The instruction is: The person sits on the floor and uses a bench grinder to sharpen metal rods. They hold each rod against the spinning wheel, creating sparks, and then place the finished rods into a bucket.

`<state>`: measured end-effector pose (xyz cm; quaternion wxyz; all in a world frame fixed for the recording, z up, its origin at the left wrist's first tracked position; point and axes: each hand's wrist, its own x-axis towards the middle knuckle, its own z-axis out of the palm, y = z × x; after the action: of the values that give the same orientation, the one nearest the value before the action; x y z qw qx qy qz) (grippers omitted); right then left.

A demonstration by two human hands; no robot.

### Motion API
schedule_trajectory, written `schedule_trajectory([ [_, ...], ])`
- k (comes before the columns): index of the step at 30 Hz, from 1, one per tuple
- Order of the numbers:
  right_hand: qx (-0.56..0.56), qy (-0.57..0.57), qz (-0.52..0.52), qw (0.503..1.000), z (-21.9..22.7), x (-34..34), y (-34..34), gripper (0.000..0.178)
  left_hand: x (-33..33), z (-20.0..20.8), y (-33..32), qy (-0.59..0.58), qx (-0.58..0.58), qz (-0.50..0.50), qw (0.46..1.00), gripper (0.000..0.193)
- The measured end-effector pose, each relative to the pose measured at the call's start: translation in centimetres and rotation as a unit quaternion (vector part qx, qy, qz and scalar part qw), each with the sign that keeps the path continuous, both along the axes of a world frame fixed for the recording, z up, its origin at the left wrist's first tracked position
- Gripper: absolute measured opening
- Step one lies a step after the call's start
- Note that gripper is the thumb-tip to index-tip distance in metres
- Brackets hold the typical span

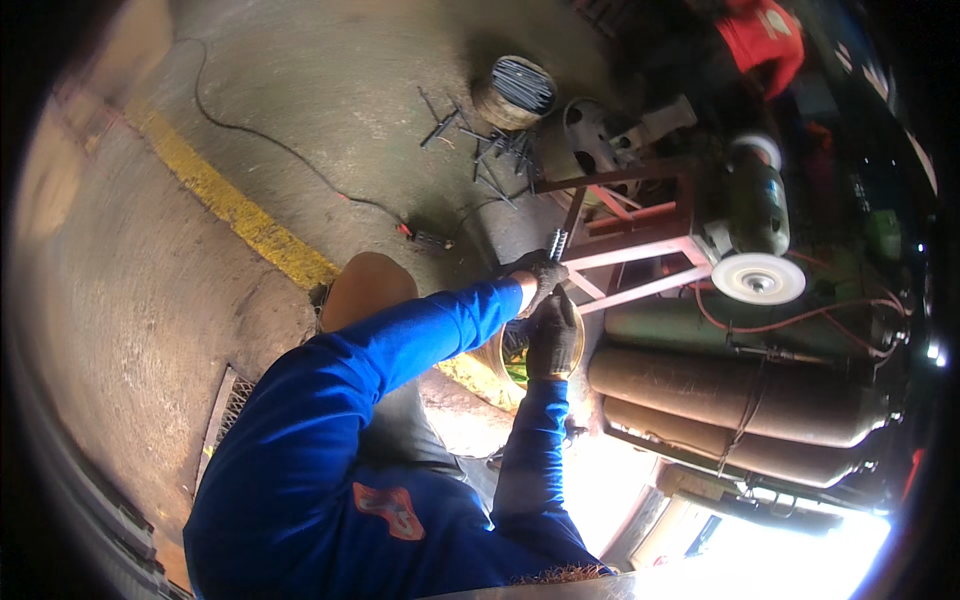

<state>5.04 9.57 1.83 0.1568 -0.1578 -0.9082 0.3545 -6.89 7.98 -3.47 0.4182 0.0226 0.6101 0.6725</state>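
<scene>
My left hand point(540, 272), in a dark glove, is closed around short ridged metal rods point(558, 244). Their light, thread-like ends stick out above the fingers, beside the corner of a reddish metal stand. Just below it my right hand point(553, 338), gloved as well, has its fingers curled in close to the left one. Whatever those fingers hold is hidden. Both hands are over a round bucket point(578, 350), whose rim shows around my right wrist. Dark pieces and something green lie inside it.
A bench grinder point(762, 205) with a pale disc wheel point(758, 278) is mounted on the reddish stand point(640, 250). Gas cylinders point(730, 395) lie at right. Beyond are a bucket of dark rods point(522, 90), loose rods point(490, 150) and a cable point(270, 140). A person in red point(765, 40) is at far right.
</scene>
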Motion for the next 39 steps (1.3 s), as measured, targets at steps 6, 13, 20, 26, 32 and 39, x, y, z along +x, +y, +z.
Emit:
schedule_trajectory([
  [6,0.278,0.011,0.066,0.958,-2.9,3.1,4.2,0.015,3.7,0.3,0.9,0.062,0.055,-0.056,0.995,0.022],
  [13,0.161,-0.029,0.051,0.985,-3.1,5.8,4.3,0.008,6.3,-3.6,2.6,-0.026,0.154,-0.068,0.985,0.024],
  [20,0.076,-0.038,-0.014,0.996,-4.7,6.9,5.1,0.014,6.8,-2.1,1.8,-0.102,0.163,-0.106,0.976,0.019],
  [26,-0.327,0.013,-0.169,0.93,-0.4,6.5,2.1,0.017,6.2,2.0,-0.5,-0.306,0.256,-0.085,0.913,0.016],
  [32,0.078,0.004,-0.061,0.995,-3.5,7.7,5.2,0.017,6.4,0.4,0.4,-0.288,0.313,-0.086,0.901,0.023],
  [39,0.148,-0.06,-0.114,0.981,-4.7,8.3,5.1,0.017,7.3,1.6,0.1,-0.296,0.327,-0.061,0.895,0.019],
])
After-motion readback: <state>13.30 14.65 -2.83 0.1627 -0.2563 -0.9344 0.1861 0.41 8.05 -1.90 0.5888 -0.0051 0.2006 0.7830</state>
